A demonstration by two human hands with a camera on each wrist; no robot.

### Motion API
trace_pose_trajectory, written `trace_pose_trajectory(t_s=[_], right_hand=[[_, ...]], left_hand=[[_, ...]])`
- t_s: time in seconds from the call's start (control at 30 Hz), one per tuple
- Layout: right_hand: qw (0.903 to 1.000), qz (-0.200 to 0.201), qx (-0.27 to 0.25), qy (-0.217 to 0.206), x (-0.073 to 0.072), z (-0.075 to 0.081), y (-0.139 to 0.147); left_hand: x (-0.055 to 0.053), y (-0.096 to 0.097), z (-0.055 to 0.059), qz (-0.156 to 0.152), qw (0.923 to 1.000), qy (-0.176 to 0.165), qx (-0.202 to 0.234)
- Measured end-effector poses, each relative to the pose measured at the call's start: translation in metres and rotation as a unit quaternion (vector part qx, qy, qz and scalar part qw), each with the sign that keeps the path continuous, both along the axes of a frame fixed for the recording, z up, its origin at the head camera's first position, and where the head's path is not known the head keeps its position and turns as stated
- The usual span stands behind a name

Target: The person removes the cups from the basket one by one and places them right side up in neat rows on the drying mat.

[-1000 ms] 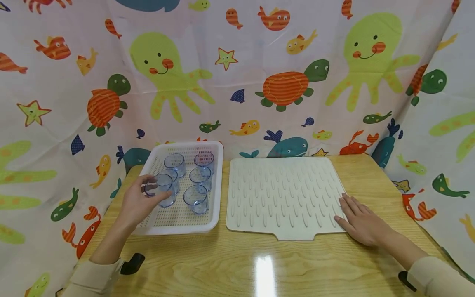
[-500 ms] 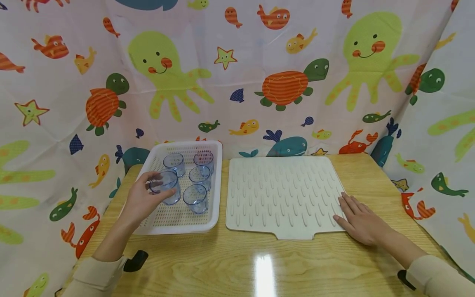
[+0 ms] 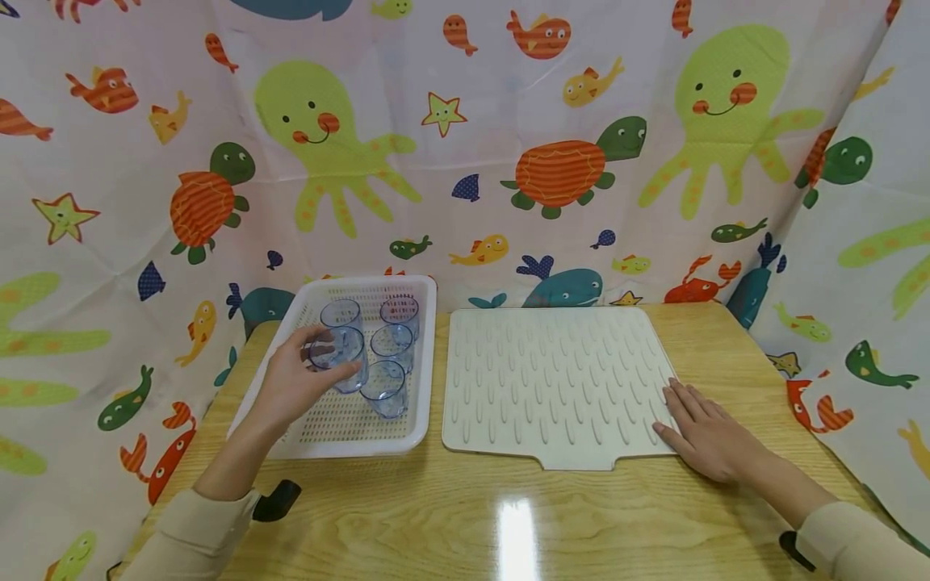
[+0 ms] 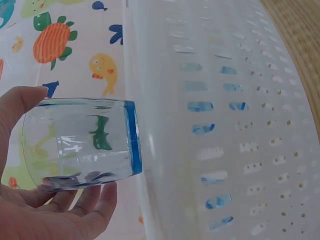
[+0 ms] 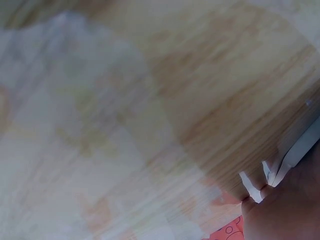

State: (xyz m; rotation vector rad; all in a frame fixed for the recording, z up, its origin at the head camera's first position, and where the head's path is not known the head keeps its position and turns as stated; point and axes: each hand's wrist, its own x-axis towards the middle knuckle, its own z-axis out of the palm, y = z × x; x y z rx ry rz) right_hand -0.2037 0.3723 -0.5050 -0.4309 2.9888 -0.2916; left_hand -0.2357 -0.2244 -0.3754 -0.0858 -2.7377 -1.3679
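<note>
My left hand (image 3: 298,379) holds a clear bluish drinking glass (image 3: 347,369) over the white perforated basket (image 3: 420,432), thumb on one side and fingers on the other. In the left wrist view the glass (image 4: 82,142) has a blue rim and stands out against the patterned sheet, close to the basket wall (image 4: 165,165). Several similar glasses (image 3: 385,391) stand inside the basket; the held one partly covers what is behind it. My right hand (image 3: 708,432) rests flat, fingers extended, at the right edge of a white ridged draining board (image 3: 552,379).
The basket and draining board sit side by side on a wooden table (image 3: 407,516), a narrow gap between them. A sheet printed with sea animals (image 3: 479,97) hangs behind and along both sides. Bare wood shows in front of the board.
My left hand has carried the glass to the right and slightly farther back over the basket. The right hand has stayed in place on the board's edge.
</note>
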Motion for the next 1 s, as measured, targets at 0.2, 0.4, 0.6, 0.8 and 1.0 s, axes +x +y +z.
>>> trace_pose_trajectory(t_s=[0.2,0.4,0.6,0.8,1.0], right_hand=[[1.0,0.001,0.001,0.002,0.0,0.0,0.0],[1.0,0.003,-0.002,0.004,0.0,-0.001,0.001],[1.0,0.003,-0.003,0.001,-0.001,-0.003,0.002],[1.0,0.005,0.002,0.007,-0.002,-0.001,0.002],[1.0,0.005,0.001,0.006,-0.002,-0.002,0.001]], left_hand=[[-0.002,0.008,0.002,-0.008,0.9999,-0.006,0.014],[-0.003,0.018,0.006,-0.012,0.9997,-0.006,0.021],[-0.005,0.03,0.01,-0.016,0.9998,-0.008,0.013],[-0.008,0.041,0.009,-0.02,0.9997,0.003,0.011],[-0.011,0.05,0.009,-0.028,0.9995,0.006,0.013]])
